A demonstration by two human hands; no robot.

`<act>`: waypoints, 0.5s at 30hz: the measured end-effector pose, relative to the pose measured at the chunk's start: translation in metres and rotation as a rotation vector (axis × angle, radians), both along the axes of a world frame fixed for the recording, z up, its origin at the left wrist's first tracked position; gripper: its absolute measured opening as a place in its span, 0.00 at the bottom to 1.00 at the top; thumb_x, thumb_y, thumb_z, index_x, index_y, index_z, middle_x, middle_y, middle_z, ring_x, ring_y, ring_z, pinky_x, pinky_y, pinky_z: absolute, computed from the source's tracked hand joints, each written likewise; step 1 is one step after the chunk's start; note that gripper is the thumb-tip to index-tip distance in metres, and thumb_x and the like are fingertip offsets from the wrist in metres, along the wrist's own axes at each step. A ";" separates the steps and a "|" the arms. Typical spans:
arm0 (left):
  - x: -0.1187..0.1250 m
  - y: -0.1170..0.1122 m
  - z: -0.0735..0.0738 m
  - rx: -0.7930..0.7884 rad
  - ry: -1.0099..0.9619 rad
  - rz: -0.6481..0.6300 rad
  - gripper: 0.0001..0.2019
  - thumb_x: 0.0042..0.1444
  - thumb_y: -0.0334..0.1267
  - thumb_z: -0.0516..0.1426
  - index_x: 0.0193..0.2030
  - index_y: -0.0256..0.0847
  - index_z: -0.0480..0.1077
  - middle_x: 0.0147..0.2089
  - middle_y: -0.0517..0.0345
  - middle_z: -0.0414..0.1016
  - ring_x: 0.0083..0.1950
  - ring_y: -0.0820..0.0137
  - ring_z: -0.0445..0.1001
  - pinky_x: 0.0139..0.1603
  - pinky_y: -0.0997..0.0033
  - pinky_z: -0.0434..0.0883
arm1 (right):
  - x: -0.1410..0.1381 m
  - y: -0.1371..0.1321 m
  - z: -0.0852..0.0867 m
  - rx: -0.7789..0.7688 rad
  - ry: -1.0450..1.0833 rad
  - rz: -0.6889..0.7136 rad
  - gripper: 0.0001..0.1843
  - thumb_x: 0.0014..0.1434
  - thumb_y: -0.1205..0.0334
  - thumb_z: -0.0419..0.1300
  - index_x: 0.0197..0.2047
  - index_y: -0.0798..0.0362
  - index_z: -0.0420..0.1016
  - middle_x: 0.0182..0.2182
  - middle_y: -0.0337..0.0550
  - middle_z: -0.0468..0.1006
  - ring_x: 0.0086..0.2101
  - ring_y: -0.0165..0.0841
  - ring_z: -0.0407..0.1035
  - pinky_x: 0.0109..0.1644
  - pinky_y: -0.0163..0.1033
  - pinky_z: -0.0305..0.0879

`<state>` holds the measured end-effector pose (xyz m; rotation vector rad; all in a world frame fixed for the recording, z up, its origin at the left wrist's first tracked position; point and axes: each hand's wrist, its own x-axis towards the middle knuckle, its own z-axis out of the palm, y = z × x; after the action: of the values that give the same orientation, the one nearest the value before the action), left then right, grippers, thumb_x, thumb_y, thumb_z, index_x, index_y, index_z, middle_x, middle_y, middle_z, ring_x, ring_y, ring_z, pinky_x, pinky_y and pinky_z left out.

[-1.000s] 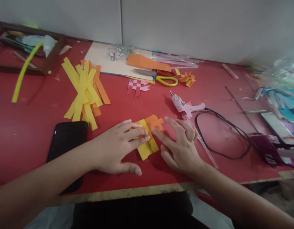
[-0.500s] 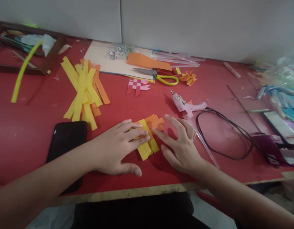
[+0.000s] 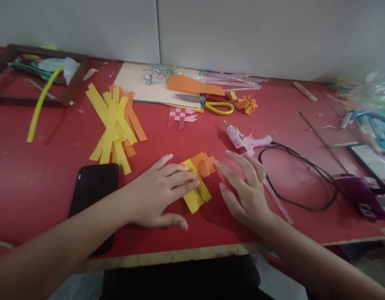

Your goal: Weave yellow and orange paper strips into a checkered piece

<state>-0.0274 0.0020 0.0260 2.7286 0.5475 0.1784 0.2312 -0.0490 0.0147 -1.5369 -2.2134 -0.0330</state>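
A small piece of yellow and orange paper strips (image 3: 196, 200) laid across each other lies flat near the table's front edge. My left hand (image 3: 161, 189) rests over its left side, fingers stretched out and thumb apart, and hides part of the strips. Just right of the paper is my right hand (image 3: 247, 187), its fingers spread and apart from the strips, holding nothing. Beyond that hand lies a pink glue gun (image 3: 247, 141) with a black cord. Left of my left hand is a black phone (image 3: 94, 187), partly under my forearm.
Loose yellow and orange strips (image 3: 113, 125) are piled at the left. Scissors with a yellow handle (image 3: 219, 108), a pink-and-red woven paper fish (image 3: 180, 116) and an orange paper sheet (image 3: 194, 85) lie farther back. A brown frame (image 3: 76, 79) holds odds and ends.
My right hand has lifted its fingertips off the orange strips and moved a little to the right. My left hand stays over the paper. The view has shifted slightly.
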 end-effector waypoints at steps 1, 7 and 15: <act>0.000 0.000 0.001 0.003 -0.002 -0.001 0.38 0.61 0.65 0.49 0.69 0.39 0.57 0.66 0.45 0.65 0.65 0.51 0.60 0.70 0.40 0.40 | 0.001 0.002 0.001 0.018 0.030 -0.008 0.23 0.60 0.66 0.55 0.58 0.46 0.69 0.60 0.50 0.65 0.58 0.50 0.58 0.62 0.60 0.54; 0.001 0.001 0.004 0.042 -0.064 -0.006 0.34 0.62 0.61 0.51 0.67 0.39 0.61 0.70 0.46 0.59 0.66 0.51 0.59 0.68 0.45 0.49 | 0.004 0.014 0.003 0.100 0.171 -0.037 0.16 0.59 0.69 0.56 0.50 0.50 0.72 0.50 0.50 0.73 0.50 0.43 0.67 0.57 0.54 0.60; 0.004 0.005 -0.007 0.263 -0.173 0.058 0.17 0.69 0.28 0.45 0.54 0.38 0.72 0.59 0.52 0.74 0.61 0.62 0.70 0.63 0.54 0.64 | 0.002 0.011 0.000 0.012 0.195 0.206 0.03 0.58 0.65 0.62 0.37 0.50 0.73 0.35 0.43 0.74 0.37 0.37 0.67 0.47 0.48 0.63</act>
<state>-0.0238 0.0070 0.0192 2.9116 0.5899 0.5308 0.2332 -0.0382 0.0144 -1.2421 -2.1967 0.1599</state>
